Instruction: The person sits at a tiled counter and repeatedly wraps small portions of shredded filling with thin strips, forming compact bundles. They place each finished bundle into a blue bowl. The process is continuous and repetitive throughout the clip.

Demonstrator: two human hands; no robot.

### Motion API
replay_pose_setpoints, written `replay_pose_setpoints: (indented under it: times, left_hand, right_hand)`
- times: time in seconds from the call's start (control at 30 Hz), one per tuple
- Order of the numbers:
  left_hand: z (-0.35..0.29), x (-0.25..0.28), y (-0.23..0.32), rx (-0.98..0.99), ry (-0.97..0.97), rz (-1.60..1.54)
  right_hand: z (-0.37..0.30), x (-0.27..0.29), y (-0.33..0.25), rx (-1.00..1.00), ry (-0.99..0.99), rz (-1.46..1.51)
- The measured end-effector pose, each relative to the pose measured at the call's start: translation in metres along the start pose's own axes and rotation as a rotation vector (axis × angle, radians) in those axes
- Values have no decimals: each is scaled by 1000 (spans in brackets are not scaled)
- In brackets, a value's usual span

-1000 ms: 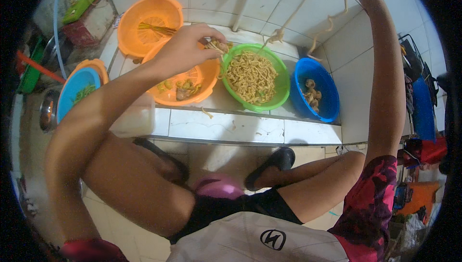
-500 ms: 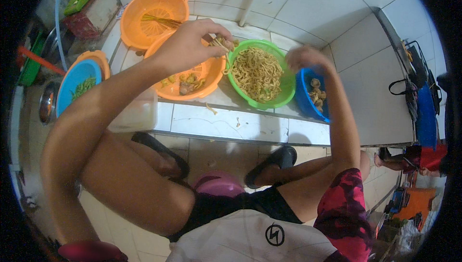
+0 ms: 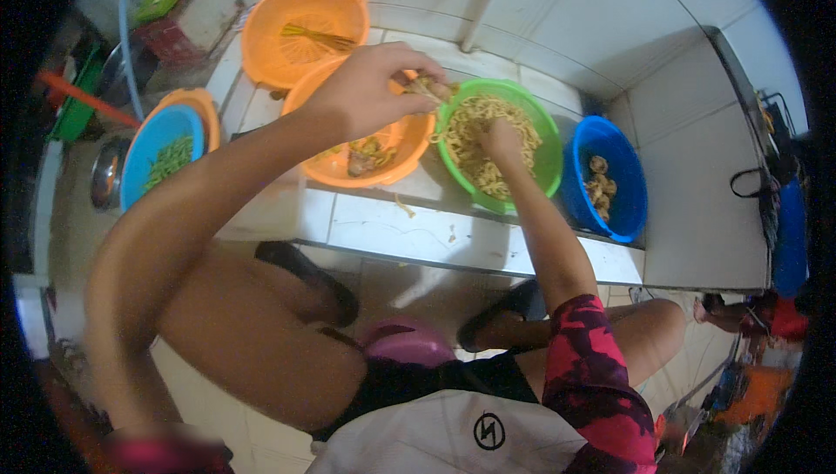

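My left hand (image 3: 383,86) is closed around a brownish piece of food (image 3: 435,91) with yellow noodle strands on it, above the gap between an orange basket and a green basket. My right hand (image 3: 502,141) reaches into the green basket (image 3: 549,156), fingers pinched down into a heap of yellow noodles (image 3: 464,143); the fingertips are partly hidden. The near orange basket (image 3: 416,160) holds a lump of meat-like food (image 3: 370,160) and yellowish bits. To the right, a blue basket (image 3: 634,204) contains several round brownish bundles (image 3: 601,191).
Behind stands another orange basket (image 3: 261,47) with thin yellow sticks (image 3: 318,37). On the left, a light blue basket (image 3: 131,169) holds chopped green pieces (image 3: 170,160). Noodle scraps (image 3: 404,206) lie on the tiled ledge (image 3: 374,223). A pink stool (image 3: 407,343) is between my legs.
My right hand has come down and left from above the blue basket into the noodles. The left hand keeps its piece over the baskets. The view has shifted slightly.
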State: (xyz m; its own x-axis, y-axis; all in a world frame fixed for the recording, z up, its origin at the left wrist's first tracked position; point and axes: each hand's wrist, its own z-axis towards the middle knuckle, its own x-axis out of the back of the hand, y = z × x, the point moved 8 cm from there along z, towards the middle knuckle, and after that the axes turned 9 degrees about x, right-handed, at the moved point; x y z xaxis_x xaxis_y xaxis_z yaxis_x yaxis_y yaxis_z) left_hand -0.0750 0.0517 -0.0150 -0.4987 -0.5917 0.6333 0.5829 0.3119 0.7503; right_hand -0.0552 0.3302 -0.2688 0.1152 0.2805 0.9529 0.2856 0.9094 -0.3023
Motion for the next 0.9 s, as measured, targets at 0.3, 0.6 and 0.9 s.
replay_pose_setpoints:
  times: [0.3,0.6,0.9]
  left_hand:
    - [2,7,-1,12,27,-51]
    - [1,-2,5,64,-33,-78]
    - [0,-5,8,178,-102,-246]
  right_hand:
    - [-32,52,14,14,259,749]
    - [-82,71,-14,-151,249,1337]
    - [-92,94,-18,-68,283,1122]
